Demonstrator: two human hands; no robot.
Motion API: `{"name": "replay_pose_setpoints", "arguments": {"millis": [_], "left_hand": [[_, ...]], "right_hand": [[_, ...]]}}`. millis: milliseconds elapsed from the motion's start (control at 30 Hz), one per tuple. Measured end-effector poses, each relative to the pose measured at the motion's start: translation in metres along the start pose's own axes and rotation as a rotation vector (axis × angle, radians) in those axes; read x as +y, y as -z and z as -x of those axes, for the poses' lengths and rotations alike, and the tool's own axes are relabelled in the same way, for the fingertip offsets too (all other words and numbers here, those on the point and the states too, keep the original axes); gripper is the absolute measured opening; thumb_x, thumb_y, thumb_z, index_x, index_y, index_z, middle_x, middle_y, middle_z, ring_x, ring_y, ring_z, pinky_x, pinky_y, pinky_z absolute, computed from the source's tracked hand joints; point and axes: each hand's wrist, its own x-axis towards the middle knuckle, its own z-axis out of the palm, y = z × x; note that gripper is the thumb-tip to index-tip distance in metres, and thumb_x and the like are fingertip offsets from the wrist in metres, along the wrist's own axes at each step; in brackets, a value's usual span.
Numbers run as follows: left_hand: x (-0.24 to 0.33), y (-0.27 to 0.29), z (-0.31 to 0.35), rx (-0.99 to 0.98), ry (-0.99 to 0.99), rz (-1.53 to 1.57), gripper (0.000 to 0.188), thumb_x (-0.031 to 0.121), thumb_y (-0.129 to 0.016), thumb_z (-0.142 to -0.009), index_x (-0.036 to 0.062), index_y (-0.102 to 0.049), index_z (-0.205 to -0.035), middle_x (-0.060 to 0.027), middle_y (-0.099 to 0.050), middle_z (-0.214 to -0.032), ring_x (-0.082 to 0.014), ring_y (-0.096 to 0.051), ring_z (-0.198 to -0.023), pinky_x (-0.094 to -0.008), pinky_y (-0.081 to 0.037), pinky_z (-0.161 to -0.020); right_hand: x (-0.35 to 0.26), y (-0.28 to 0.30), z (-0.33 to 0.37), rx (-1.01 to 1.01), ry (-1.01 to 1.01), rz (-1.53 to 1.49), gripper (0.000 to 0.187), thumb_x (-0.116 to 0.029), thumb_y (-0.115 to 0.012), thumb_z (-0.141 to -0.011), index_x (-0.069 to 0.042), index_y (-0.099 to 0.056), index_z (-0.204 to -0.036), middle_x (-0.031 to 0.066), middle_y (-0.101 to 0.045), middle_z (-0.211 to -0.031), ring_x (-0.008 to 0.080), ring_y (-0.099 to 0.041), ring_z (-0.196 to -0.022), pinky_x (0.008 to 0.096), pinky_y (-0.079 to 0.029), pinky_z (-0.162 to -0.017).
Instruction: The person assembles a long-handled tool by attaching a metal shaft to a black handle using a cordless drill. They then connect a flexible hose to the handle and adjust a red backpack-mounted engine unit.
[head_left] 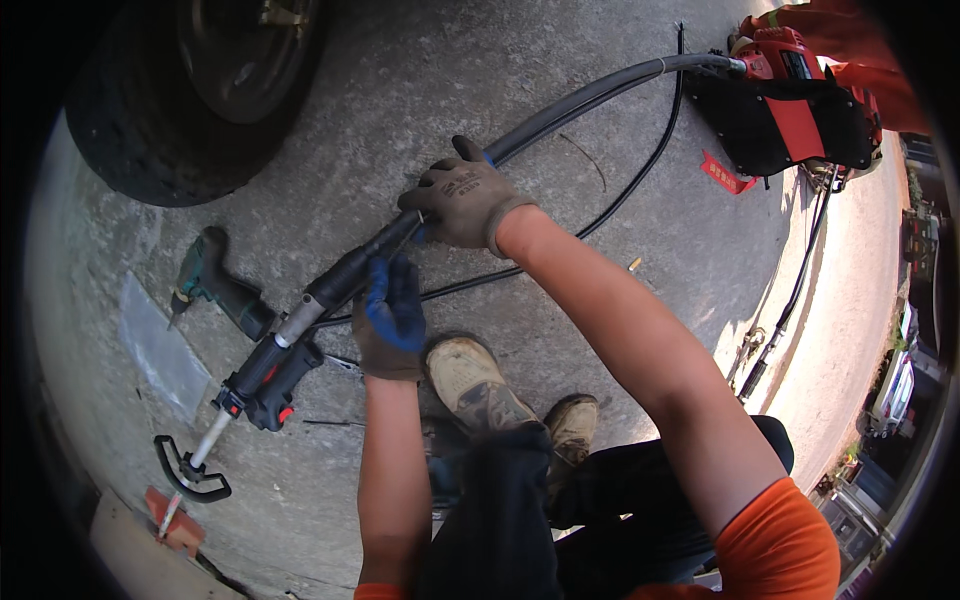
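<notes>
A backpack brush cutter lies across the ground, its thick black flexible shaft (570, 105) running from the red engine unit (785, 60) to the tube with the control handle (270, 385). My right hand (465, 205), in a grey glove, closes over the shaft from above. Just below it my left hand (390, 315), in a glove with a blue palm, has its fingers bent together at the shaft's underside. A thin strip (407, 236) sticks up from those fingertips toward the right hand; its kind is unclear. Farther up, a pale tie (662, 66) rings the shaft.
Left of the tube lie a cordless drill (222, 285) and a clear plastic bag (160, 345). A large tyre (150, 130) stands at upper left. A loose black cable (655, 155) loops over the concrete. Near the engine stands a person in orange trousers (880, 85).
</notes>
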Motion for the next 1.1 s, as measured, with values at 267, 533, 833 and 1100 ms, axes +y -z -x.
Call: {"name": "replay_pose_setpoints", "arguments": {"millis": [267, 533, 833, 1100], "left_hand": [[0.001, 0.019, -0.011, -0.012, -0.001, -0.015, 0.033, 0.017, -0.062, -0.11, 0.0055, -0.062, -0.141, -0.0085, -0.07, -0.134, -0.0248, -0.066, -0.127, -0.0458, -0.052, -0.116], [-0.011, 0.009, -0.03, -0.305, 0.214, 0.155, 0.042, 0.027, -0.051, -0.115, 0.0057, -0.056, -0.152, -0.011, -0.061, -0.154, -0.0242, -0.06, -0.139, -0.0426, -0.048, -0.119], [-0.016, 0.014, -0.042, -0.364, 0.219, -0.009, 0.049, 0.028, -0.045, -0.118, 0.0013, -0.049, -0.158, -0.0154, -0.055, -0.159, -0.0263, -0.056, -0.141, -0.0384, -0.044, -0.119], [-0.013, 0.028, -0.036, -0.289, 0.089, -0.122, 0.037, 0.027, -0.057, -0.113, 0.0088, -0.064, -0.145, -0.0111, -0.073, -0.138, -0.0239, -0.07, -0.122, -0.0373, -0.056, -0.103]], "right_hand": [[-0.01, -0.009, 0.01, 0.137, 0.049, 0.044, 0.049, -0.04, -0.071, -0.09, -0.012, -0.073, -0.13, 0.0139, -0.072, -0.122, 0.0317, -0.062, -0.132, 0.0665, -0.019, -0.131], [-0.028, -0.011, 0.004, -0.04, 0.014, 0.121, 0.066, -0.035, -0.078, -0.084, 0.001, -0.066, -0.138, 0.0178, -0.068, -0.137, 0.0345, -0.057, -0.136, 0.0627, -0.021, -0.13], [-0.018, -0.034, 0.015, 0.283, 0.076, 0.025, 0.077, -0.036, -0.085, -0.075, 0.001, -0.065, -0.139, 0.0175, -0.067, -0.138, 0.0322, -0.056, -0.137, 0.0623, -0.021, -0.131], [-0.007, -0.022, 0.024, 0.3, 0.092, -0.038, 0.062, -0.038, -0.081, -0.084, -0.009, -0.07, -0.138, 0.0134, -0.071, -0.133, 0.0309, -0.059, -0.137, 0.0558, -0.028, -0.13]]}}
